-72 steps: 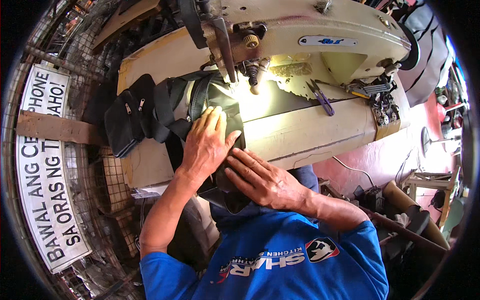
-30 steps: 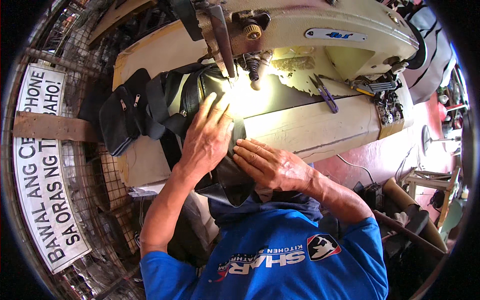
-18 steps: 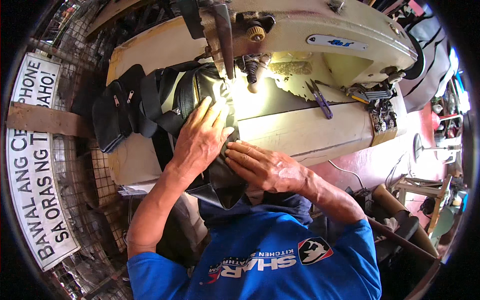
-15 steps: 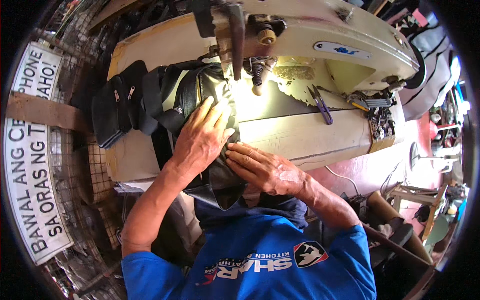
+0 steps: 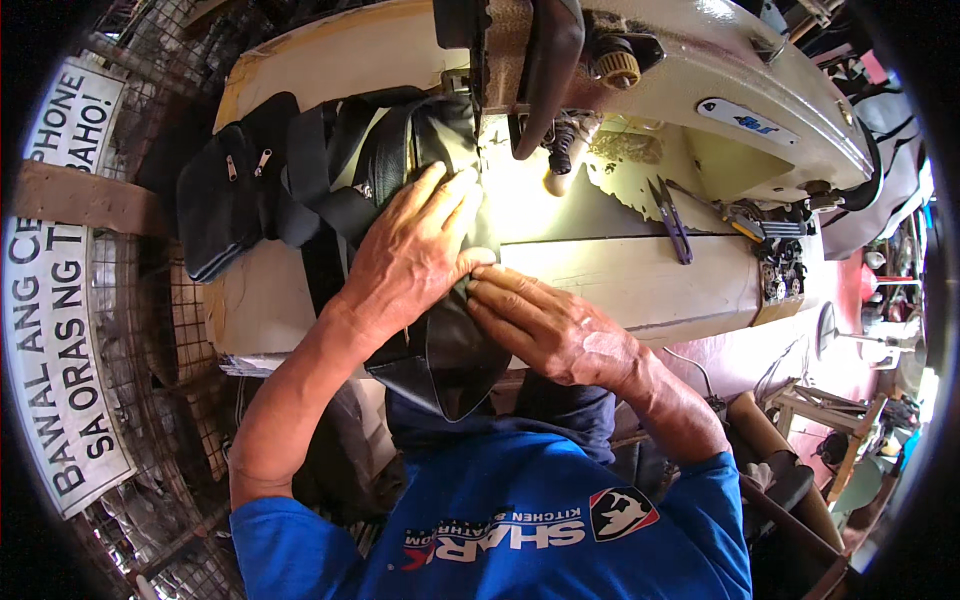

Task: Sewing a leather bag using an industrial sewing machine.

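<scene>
Across a pale worktop (image 5: 630, 275) and over its near edge, by a beige sewing machine (image 5: 720, 65), lies a black bag (image 5: 455, 355), the left hand (image 5: 405, 250) flat on it, fingers extended, the right hand (image 5: 560, 330) with fingers together against it, whether pinching I cannot tell

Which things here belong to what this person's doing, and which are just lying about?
In use:
- black material, under the left hand and right hand
- sewing machine, apparently

Seemingly lying about:
- purple-handled snips
- small metal parts
</scene>
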{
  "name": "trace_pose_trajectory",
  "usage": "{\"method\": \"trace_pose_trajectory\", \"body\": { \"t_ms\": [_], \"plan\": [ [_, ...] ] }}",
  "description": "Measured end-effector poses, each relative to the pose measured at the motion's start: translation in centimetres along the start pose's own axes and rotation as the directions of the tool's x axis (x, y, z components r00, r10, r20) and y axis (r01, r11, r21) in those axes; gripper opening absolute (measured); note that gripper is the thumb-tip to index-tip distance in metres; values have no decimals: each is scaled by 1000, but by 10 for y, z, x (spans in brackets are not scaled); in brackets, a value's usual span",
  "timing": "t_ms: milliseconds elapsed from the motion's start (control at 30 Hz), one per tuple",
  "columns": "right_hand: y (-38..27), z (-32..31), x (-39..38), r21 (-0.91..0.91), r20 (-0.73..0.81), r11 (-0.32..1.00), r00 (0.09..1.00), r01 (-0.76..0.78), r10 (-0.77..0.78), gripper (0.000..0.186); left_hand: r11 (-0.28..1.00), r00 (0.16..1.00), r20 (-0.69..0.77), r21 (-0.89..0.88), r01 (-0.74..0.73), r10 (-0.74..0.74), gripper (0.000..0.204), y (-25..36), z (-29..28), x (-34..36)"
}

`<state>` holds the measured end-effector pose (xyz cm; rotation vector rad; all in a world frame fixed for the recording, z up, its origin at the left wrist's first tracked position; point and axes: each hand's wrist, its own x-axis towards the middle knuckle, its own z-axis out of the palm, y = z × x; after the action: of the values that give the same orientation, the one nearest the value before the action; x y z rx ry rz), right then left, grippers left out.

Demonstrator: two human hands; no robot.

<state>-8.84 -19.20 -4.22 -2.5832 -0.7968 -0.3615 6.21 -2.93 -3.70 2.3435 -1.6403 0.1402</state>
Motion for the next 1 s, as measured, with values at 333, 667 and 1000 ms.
{"method": "trace_pose_trajectory", "body": {
  "t_ms": [333, 667, 1000],
  "plan": [
    [23, 6, 8, -22, -44, 1000, 999, -10, 9, 44, 980, 985, -44, 115, -163, 169, 51, -21, -6, 19],
    [-16, 14, -6, -130, -241, 987, 969, -95, 61, 52, 990, 993, 45, 91, -110, 106, 42, -2, -21, 8],
    [-14, 24, -12, -143, -230, 989, 973, -48, 14, 46, 994, 992, 85, 39, -102, 98, 39, 17, -23, -13]
  ]
}}
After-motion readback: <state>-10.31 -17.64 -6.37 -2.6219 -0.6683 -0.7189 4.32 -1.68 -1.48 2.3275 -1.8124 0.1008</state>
